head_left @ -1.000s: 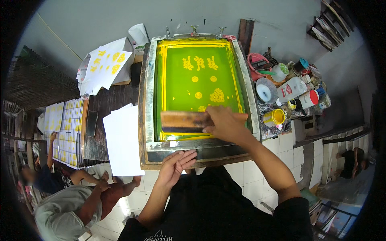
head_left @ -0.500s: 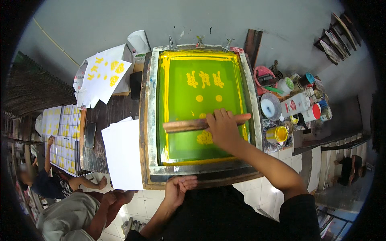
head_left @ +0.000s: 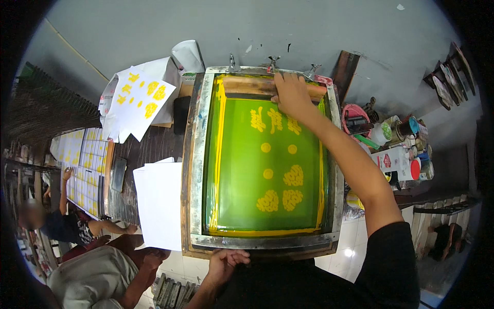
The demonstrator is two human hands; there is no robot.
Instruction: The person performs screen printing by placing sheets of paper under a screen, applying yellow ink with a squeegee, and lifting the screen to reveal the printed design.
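My right hand (head_left: 296, 95) grips a wooden squeegee (head_left: 249, 87), which lies crosswise at the far end of a green printing screen (head_left: 242, 170). Yellow ink runs along the screen's inner sides, and yellow characters, dots and rounded patterns show in its mesh. The screen's pale, worn frame (head_left: 197, 170) surrounds it, with metal clamps (head_left: 272, 63) at the far edge. Just at the front edge of the wooden base (head_left: 267, 252), my left hand (head_left: 225, 265) has loosely bent fingers and nothing visible in them.
White paper sheets (head_left: 159, 206) lie left of the screen, with yellow-printed sheets (head_left: 139, 100) beyond. Jars, bottles and a pink basket (head_left: 355, 113) crowd the right side. At left, a person (head_left: 98, 275) sits nearby; another reaches toward a rack of printed sheets (head_left: 82, 165).
My right hand has moved the squeegee from the middle of the screen to its far end, uncovering the lower patterns. My left hand stays by the front edge, its fingers slightly more bent.
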